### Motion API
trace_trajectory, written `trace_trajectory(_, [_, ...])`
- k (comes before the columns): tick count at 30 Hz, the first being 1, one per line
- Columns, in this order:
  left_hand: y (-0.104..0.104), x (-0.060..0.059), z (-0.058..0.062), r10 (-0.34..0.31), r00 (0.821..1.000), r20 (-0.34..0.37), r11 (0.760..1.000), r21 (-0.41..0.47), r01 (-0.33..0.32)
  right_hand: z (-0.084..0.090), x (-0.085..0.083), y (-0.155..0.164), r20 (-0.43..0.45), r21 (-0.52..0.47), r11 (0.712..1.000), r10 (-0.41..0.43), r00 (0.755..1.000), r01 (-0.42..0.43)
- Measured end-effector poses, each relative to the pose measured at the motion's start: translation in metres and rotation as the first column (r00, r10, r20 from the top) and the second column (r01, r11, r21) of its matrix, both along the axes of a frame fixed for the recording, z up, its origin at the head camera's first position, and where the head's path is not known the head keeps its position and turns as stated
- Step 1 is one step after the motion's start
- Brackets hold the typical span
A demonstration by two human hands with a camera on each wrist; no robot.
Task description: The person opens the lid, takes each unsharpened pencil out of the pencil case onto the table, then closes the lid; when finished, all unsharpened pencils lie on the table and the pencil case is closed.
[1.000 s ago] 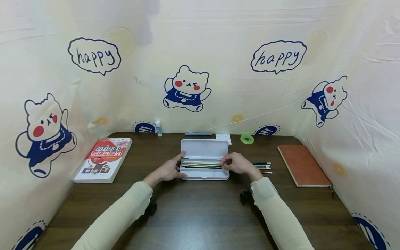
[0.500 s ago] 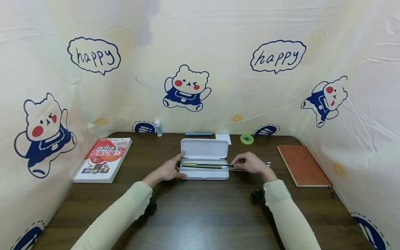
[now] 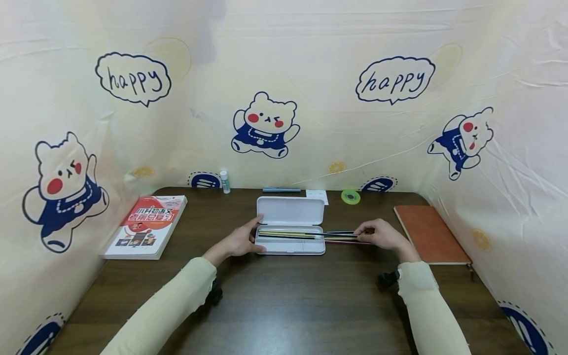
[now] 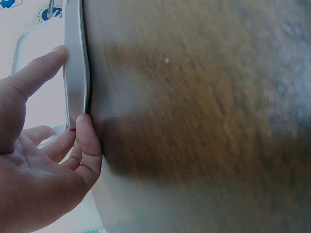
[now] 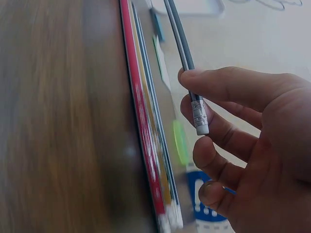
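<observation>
A white pencil case (image 3: 290, 247) lies with its lid (image 3: 290, 210) raised and several pencils (image 3: 279, 233) inside. At its left end, my left hand (image 3: 237, 241) grips the case, thumb and fingertips against its edge in the left wrist view. My right hand (image 3: 383, 234), out to the right of the case, pinches a dark striped pencil (image 5: 181, 41) between thumb and fingers near its white eraser end. In the right wrist view, red, yellow and dark striped pencils (image 5: 141, 104) lie side by side on the table beneath it.
A book (image 3: 146, 227) lies on the left and a brown notebook (image 3: 430, 234) on the right. Along the back are a glue stick (image 3: 225, 182), a blue pen-like object (image 3: 281, 190), white paper (image 3: 317, 196) and a green tape roll (image 3: 350, 197).
My right hand has moved from over the case's right end to the right, along the pencils to their eraser ends, and now pinches one. My left hand has stayed on the case.
</observation>
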State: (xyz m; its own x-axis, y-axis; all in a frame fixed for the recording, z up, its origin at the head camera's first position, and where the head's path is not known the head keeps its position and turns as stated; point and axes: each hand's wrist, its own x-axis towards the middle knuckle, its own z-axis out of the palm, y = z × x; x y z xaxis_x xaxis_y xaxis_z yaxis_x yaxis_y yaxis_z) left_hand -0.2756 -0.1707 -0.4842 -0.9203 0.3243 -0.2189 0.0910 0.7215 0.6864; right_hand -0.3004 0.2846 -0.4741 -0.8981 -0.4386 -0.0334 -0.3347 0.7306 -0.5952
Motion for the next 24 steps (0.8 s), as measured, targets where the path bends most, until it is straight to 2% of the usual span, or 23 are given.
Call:
trace_trajectory(4, [0.000, 0.000, 0.000, -0.006, 1.000, -0.008, 1.000, 0.002, 0.006, 0.000, 0.003, 0.016, 0.037, 0.006, 0.999, -0.042, 0.998, 0.042])
trace_trajectory(15, [0.000, 0.000, -0.001, 0.003, 1.000, 0.001, 1.000, -0.006, -0.003, -0.004, 0.011, 0.043, 0.071, 0.037, 0.996, -0.082, 0.994, 0.079])
trace_trajectory(24, [0.000, 0.000, 0.000, -0.003, 1.000, -0.005, 1.000, 0.000, 0.003, -0.007, 0.015, 0.050, 0.055, 0.082, 0.992, -0.101, 0.993, 0.096])
